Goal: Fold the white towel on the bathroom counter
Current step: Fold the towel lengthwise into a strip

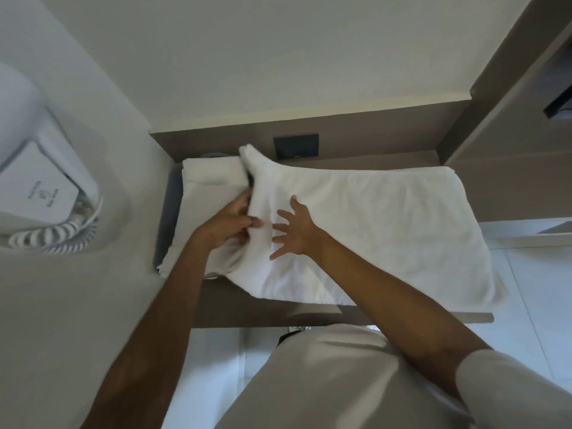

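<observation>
Your left hand (230, 222) pinches a raised fold of the white terry towel (371, 230) spread over the brown bathroom counter (356, 317); your right hand (292, 232) presses it flat, fingers splayed.

- A white terry-cloth towel (371, 230) lies spread across a brown bathroom counter (356, 315), its long side running left to right.
- Its right part lies flat; the right end reaches past the counter's right end.
- Its left end is lifted into a raised fold, with one corner standing up near the counter's back wall.
- The front edge lies near the counter's front edge.
- The surface is soft, nubbly and lightly creased.
</observation>
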Demonstrator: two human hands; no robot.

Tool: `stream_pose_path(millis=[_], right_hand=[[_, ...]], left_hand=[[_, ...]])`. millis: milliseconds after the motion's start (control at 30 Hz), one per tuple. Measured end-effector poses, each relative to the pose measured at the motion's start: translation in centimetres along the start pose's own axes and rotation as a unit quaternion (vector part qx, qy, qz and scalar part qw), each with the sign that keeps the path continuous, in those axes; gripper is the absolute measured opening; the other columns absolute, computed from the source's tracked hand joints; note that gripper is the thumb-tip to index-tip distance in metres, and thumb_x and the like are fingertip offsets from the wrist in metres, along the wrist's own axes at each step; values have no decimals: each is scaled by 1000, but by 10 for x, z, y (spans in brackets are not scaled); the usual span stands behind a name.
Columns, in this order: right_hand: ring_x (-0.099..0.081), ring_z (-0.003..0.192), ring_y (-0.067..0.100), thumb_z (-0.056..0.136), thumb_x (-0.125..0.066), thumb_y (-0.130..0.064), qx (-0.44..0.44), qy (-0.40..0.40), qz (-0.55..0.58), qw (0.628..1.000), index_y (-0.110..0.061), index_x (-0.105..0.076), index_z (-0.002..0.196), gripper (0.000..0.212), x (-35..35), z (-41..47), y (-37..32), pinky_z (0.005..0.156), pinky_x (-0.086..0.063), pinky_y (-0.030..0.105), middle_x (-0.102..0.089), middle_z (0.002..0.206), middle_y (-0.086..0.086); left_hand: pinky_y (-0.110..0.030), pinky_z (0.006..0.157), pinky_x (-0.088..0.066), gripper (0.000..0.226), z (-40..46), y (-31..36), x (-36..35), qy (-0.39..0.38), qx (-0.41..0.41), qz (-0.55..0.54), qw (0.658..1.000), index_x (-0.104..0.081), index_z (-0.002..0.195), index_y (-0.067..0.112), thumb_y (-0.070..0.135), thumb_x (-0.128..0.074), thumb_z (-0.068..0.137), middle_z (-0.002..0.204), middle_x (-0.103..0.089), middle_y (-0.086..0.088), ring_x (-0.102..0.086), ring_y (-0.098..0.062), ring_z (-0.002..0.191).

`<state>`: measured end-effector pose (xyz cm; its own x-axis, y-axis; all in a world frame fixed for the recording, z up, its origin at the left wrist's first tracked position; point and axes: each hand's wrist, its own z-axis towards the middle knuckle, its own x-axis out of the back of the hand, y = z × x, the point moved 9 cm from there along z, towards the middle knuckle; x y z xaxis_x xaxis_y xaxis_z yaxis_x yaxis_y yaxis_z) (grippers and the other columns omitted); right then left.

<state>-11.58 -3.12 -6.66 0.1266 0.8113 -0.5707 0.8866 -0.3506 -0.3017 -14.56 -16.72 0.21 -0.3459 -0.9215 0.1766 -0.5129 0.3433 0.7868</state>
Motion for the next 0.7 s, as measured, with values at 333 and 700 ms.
stream_pose_path(millis=[333,700], right_hand=[[-61,138,35,106,-57,-56,51,-13,15,998,-8,-64,149,65,51,-4,-4,131,-37,55,-68,147,15],[-59,145,35,94,-82,-33,274,300,-318,857,-10,-42,160,80,56,-19,-108,120,-51,45,-59,158,13]], left_hand=[[-55,132,-23,58,-5,-33,-107,136,-148,393,897,-39,161,15,34,-50,107,170,-34,-15,-25,-36,161],[-73,126,-6,82,-23,-96,-155,95,-215,553,799,-26,166,35,77,-38,97,179,-9,-9,-1,-40,165]])
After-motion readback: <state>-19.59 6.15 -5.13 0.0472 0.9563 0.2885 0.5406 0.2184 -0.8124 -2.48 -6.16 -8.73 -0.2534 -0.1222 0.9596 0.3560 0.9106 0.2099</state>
